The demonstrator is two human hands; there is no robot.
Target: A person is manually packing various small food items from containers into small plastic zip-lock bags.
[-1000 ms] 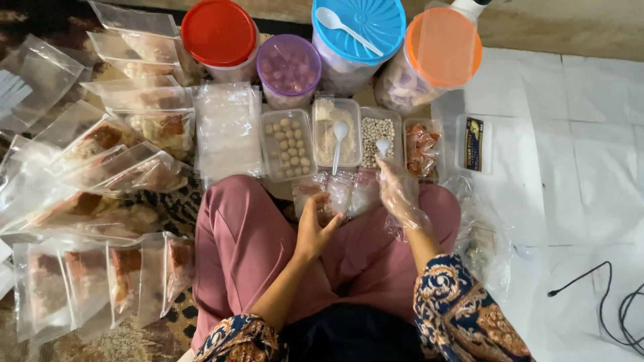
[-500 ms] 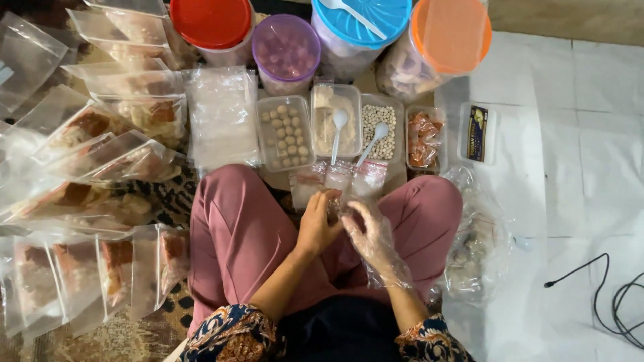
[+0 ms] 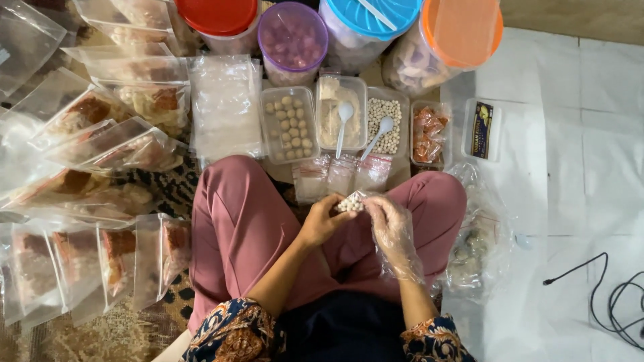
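Both hands meeting over the lap: bare left hand and plastic-gloved right hand pinching a small clear pouch of white beads between them. Probably light, soft and slippery, spilling easily, so best pinched at the top edge. Just ahead, empty zip pouches, spooned tray of white beads and lidded jars crowding any reach.
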